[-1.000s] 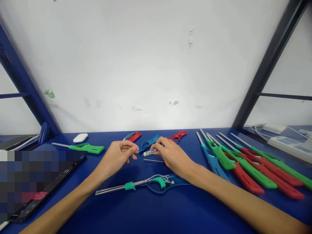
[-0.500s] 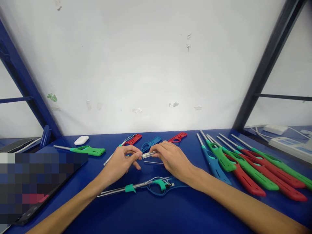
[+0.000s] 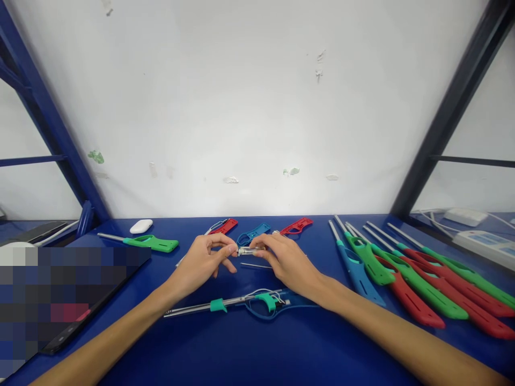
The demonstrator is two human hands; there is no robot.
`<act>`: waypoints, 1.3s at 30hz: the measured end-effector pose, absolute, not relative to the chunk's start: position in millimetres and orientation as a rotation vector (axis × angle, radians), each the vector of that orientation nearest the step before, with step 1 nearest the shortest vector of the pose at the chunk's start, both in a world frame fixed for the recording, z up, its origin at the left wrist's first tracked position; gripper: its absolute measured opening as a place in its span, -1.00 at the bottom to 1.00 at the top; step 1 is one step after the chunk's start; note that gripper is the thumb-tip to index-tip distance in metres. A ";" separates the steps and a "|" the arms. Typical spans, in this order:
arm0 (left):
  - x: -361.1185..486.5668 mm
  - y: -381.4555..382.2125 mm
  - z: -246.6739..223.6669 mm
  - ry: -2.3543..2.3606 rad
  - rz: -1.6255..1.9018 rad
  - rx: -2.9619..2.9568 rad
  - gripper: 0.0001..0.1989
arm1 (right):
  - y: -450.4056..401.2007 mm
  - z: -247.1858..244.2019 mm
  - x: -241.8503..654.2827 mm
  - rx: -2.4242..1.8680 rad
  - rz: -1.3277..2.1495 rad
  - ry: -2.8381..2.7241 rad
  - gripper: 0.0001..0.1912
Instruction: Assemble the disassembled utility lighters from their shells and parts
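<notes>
A small clear lighter fuel tank [image 3: 246, 251] lies level between my two hands above the blue table. My right hand [image 3: 284, 257] is shut on its body, thumb below and fingers above. At the valve end, the thumb and forefinger of my left hand [image 3: 207, 257] are pinched together; any tiny part between them is too small to make out. Below my hands lies an opened blue lighter half [image 3: 259, 316], with a teal trigger [image 3: 267, 302], wires and a metal tube [image 3: 189, 309]. A thin metal rod [image 3: 255, 265] rests just under the tank.
Behind my hands lie red casing halves [image 3: 298, 226] and a blue casing half [image 3: 253, 234]. A green lighter [image 3: 155, 243] and a white earbud case [image 3: 141, 226] sit left, beside a blurred-out screen [image 3: 80, 300]. Several assembled lighters [image 3: 418, 300] fan out at right, near a power strip [image 3: 486, 246].
The whole view has shifted slightly, so things appear a little further right. My hands keep their hold, with the tank now more level.
</notes>
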State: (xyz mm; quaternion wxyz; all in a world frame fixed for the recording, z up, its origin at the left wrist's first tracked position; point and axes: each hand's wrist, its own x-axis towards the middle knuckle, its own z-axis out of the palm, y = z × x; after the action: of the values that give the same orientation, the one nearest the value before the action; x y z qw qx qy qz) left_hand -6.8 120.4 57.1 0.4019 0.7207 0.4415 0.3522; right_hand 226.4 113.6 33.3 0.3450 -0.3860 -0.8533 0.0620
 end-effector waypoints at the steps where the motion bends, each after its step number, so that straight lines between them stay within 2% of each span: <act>1: -7.0 120.8 56.4 1.111 0.891 1.820 -0.59 | 113.9 33.0 226.1 -1.000 0.183 -2.210 -0.87; 5: -8.1 122.5 54.5 1.089 0.903 1.809 -0.58 | 113.2 34.2 224.4 -0.996 0.257 -2.162 -0.88; 25: -5.7 116.9 55.2 0.984 0.857 1.548 -0.60 | 109.9 32.8 222.0 -0.954 0.291 -2.072 -0.64; 39: -7.7 118.8 56.6 1.039 0.821 1.589 -0.60 | 107.3 32.9 220.4 -0.944 0.283 -2.076 -0.65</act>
State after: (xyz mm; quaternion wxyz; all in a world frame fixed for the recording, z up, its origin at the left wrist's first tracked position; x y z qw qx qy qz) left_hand -7.7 118.8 56.6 0.5111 0.6604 0.4316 0.3411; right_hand 220.4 107.3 32.9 0.4096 -0.3747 -0.8241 0.1124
